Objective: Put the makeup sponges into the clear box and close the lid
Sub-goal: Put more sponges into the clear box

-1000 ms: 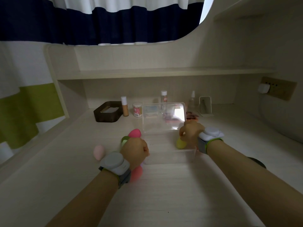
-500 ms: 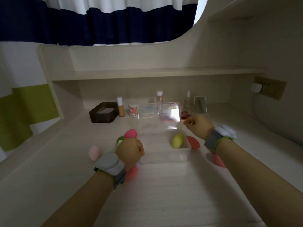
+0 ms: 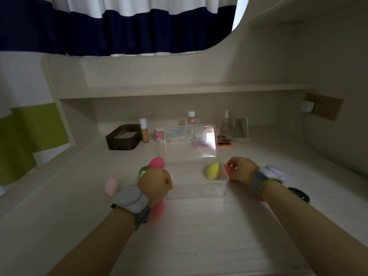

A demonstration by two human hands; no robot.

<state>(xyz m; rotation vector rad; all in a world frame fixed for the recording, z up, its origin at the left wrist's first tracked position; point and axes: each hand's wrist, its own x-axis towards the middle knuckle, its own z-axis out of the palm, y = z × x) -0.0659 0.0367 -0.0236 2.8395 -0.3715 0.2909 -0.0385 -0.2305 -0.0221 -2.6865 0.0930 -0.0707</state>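
The clear box (image 3: 199,193) stands mid-desk with its lid (image 3: 191,143) swung up at the back. A yellow sponge (image 3: 213,170) lies inside at the right end. My right hand (image 3: 242,169) is just outside the box's right wall, its fingers curled over a red sponge (image 3: 229,169). My left hand (image 3: 155,184) is a closed fist against the box's left wall. Around it lie a green sponge (image 3: 143,171), a hot-pink sponge (image 3: 156,162), a pale pink sponge (image 3: 111,186) and a coral sponge (image 3: 157,211), partly hidden under my wrist.
Along the back stand a brown tissue box (image 3: 123,137), a foundation bottle (image 3: 144,130), a cotton-swab tub (image 3: 159,134), clear bottles (image 3: 191,120), a palette (image 3: 225,141) and a small mirror (image 3: 241,128). A black round object (image 3: 298,194) lies beside my right forearm. A plug sits in the wall socket (image 3: 308,106).
My right hand left the yellow sponge in the box, rose to the lid's edge, then dropped onto the red sponge right of the box. My left fist stayed put.
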